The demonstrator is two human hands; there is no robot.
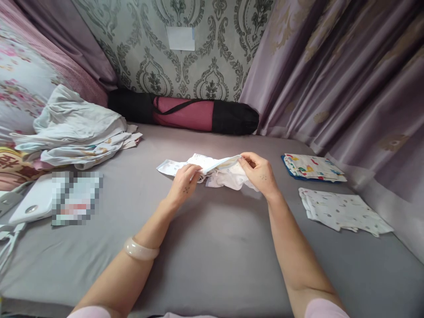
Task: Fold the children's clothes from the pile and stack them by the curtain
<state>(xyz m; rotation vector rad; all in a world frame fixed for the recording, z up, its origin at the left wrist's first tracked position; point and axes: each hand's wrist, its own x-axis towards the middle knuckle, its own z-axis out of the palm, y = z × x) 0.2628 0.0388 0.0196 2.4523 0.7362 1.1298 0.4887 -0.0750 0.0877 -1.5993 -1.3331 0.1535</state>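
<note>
A small white garment with a faint print (pixel 228 179) lies partly on the grey sheet, its upper edge stretched between my two hands. My left hand (pixel 185 181) pinches that edge near the middle, where a thin white tie shows by the fingers. At the right end, my right hand (pixel 259 172) grips the same edge between thumb and fingers. One sleeve-like part of the garment spreads out to the left, beyond my left hand. Whether it is a baby's top or another piece of clothing, I cannot tell.
Folded clothes with a colourful print (pixel 314 168) and a folded white printed garment (pixel 341 210) lie at right. Heaped clothes (pixel 79 123) are at left, near a white device with cables (pixel 36 201) and a blurred packet (pixel 79 198). A black-and-red rolled bag (pixel 185 112) lies along the wall.
</note>
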